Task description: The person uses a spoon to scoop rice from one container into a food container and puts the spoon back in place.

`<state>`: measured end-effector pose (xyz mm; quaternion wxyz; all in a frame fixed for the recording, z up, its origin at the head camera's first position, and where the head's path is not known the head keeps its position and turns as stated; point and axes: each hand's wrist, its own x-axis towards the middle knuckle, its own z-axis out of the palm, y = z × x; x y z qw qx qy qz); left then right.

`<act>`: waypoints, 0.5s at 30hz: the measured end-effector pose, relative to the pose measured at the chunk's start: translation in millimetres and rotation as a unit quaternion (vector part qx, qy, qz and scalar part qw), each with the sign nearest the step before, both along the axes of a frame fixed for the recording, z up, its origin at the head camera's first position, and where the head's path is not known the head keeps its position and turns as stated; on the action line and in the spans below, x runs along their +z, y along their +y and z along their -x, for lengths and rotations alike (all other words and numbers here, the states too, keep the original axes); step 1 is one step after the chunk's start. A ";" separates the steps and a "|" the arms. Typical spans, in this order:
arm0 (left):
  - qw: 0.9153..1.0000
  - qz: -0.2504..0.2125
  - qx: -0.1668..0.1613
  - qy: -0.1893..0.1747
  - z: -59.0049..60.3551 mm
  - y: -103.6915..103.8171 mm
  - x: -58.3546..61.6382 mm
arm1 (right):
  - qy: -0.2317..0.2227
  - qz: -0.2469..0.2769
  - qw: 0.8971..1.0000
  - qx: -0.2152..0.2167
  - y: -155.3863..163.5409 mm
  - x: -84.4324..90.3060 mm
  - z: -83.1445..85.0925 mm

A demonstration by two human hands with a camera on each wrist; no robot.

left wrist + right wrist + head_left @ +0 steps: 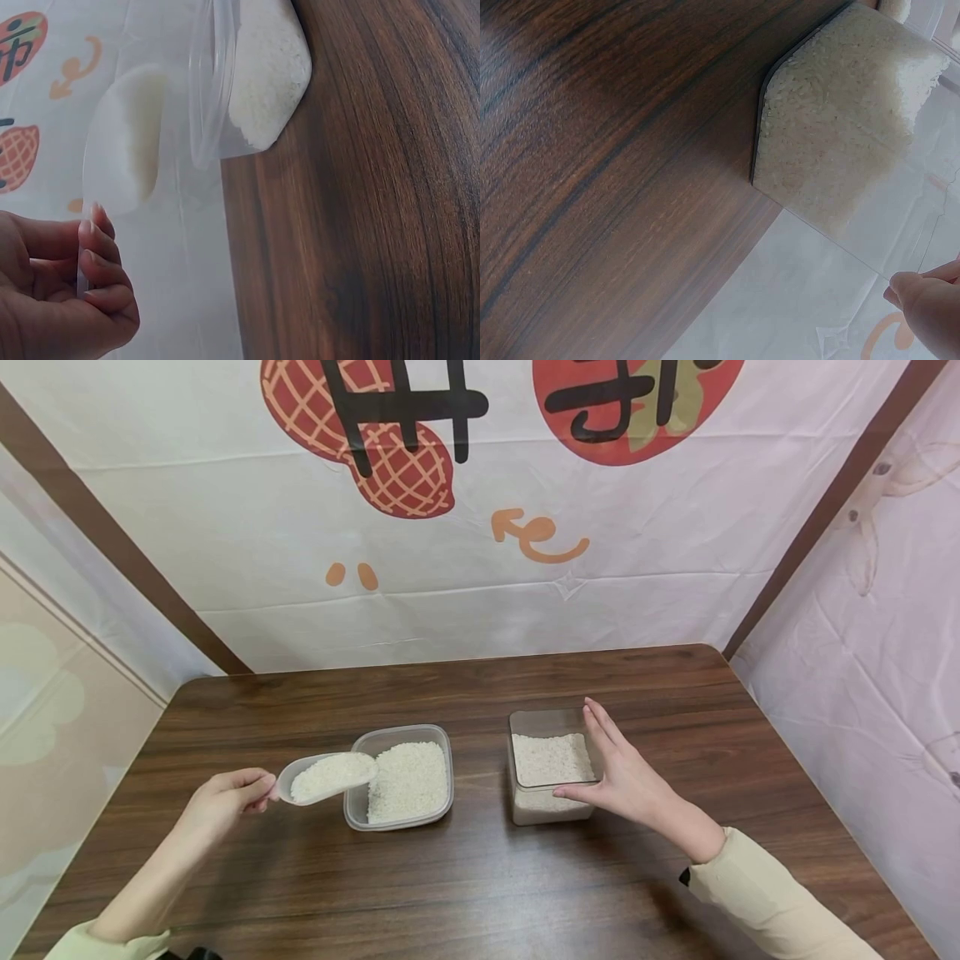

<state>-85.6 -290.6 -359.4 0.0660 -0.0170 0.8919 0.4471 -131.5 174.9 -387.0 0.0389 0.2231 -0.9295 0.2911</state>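
Observation:
My left hand [221,797] pinches the handle of a translucent scoop [287,779] heaped with white rice [330,777]. The scoop's tip overlaps the left edge of a low plastic tub [397,824] in the head view; the left wrist view has the scoop [101,150] raised beside the tub's rim. More rice [412,781] lies inside that tub. To the right, a taller clear square container [543,723] is partly filled with rice [551,760]. My right hand [626,777] holds this container at its right side, thumb at the front rim and fingers along the side.
Both containers stand on a dark wood-grain table [480,893]. Behind its far edge hangs a white printed cloth [480,618], and more printed cloth [847,652] hangs along the right side.

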 end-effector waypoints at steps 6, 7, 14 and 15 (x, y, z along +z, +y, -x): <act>0.997 0.083 0.003 -0.004 -0.8 -0.1 2.3 | 0.002 0.001 1.000 0.001 -0.2 -0.2 -0.2; 0.996 0.094 0.003 -0.004 -1.0 -0.1 2.6 | 0.002 0.001 1.000 0.001 -0.1 -0.1 -0.3; 0.988 0.155 0.000 0.011 -0.9 2.3 6.7 | 0.001 0.001 1.000 0.000 0.3 -0.5 -0.3; 0.987 0.160 -0.001 0.013 -1.0 2.6 7.1 | 0.000 0.001 1.000 0.000 0.3 -0.5 -0.3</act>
